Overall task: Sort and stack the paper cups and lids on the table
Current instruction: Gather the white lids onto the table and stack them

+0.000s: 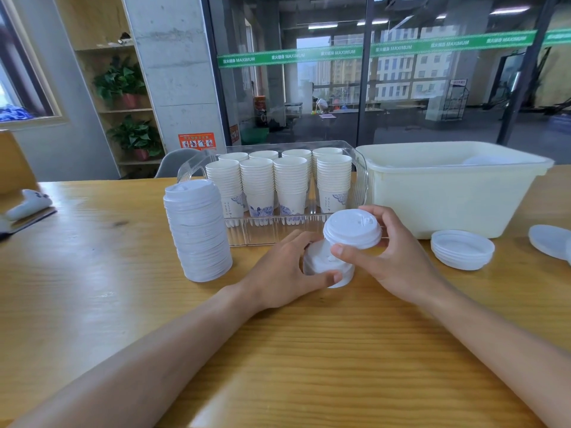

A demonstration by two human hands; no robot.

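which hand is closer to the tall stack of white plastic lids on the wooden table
Left. The left hand grips a short lid pile just right of the tall stack of white plastic lids; the right hand holds a single white lid farther right.

A bare grey concrete pillar (177, 72) stands beside light wooden shelves (102, 47) holding green potted plants (120, 80). Dark-framed glass walls (364, 88) carry a green banner stripe (377, 47). Ceiling strip lights (323, 26) glow beyond.
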